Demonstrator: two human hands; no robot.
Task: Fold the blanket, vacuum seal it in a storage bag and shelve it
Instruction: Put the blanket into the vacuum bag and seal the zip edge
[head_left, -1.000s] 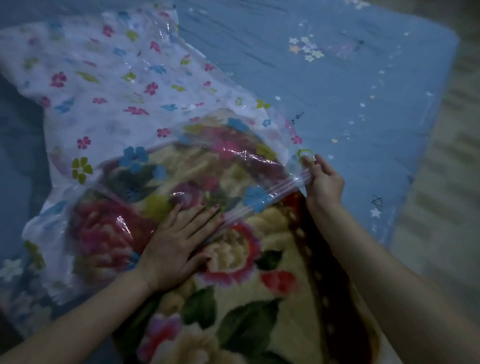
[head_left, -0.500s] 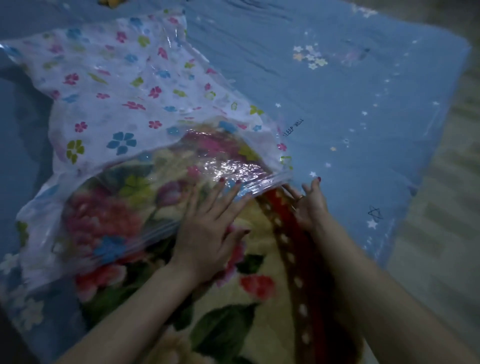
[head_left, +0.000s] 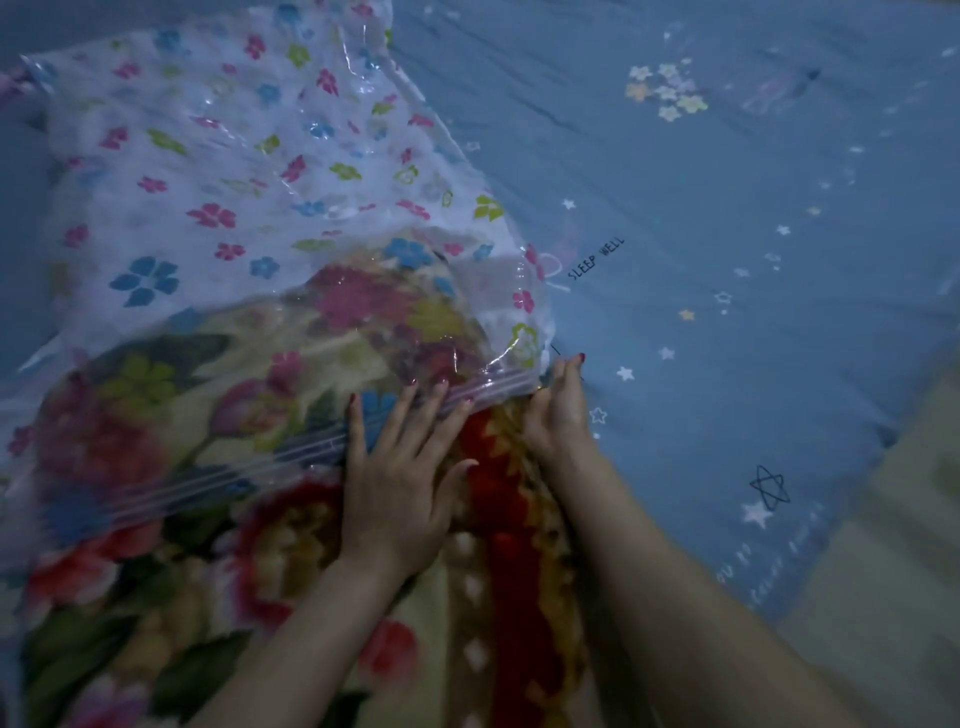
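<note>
1. Item count: one blanket (head_left: 291, 571), one storage bag (head_left: 218, 171), two hands, one bed sheet (head_left: 727, 218).
2. Blanket: thick floral pile with a red and yellow border strip. It lies on the bed from about 6 o'clock toward the centre of the view. Its far end sits inside the bag mouth; the near part remains outside, uncovered.
3. Storage bag: clear plastic printed with small coloured flowers. It extends from the centre toward 10 and 11 o'clock, lying on the sheet. The far portion appears flat, though glare and blur make this uncertain. The zip strip (head_left: 270, 467) of the mouth runs across the blanket from about 8 o'clock up to the centre.
4. Left hand (head_left: 400, 478): palm down, flat on the blanket at the centre. Fingers (head_left: 392, 415) are spread wide and straight, pointing toward 12 o'clock; the tips overlap the zip strip. Nothing is grasped. The forearm enters from 7 o'clock.
5. Right hand (head_left: 558, 410): just right of the left hand, at the right end of the bag mouth, edge-on to the camera. Fingers point toward 12 o'clock and lie close together against the blanket's border strip; whether they pinch the bag corner cannot be determined. The forearm enters from 5 o'clock.
6. Bed sheet: blue, printed with stars and the words "SLEEP WELL", filling the view from 12 to 4 o'clock.
</note>
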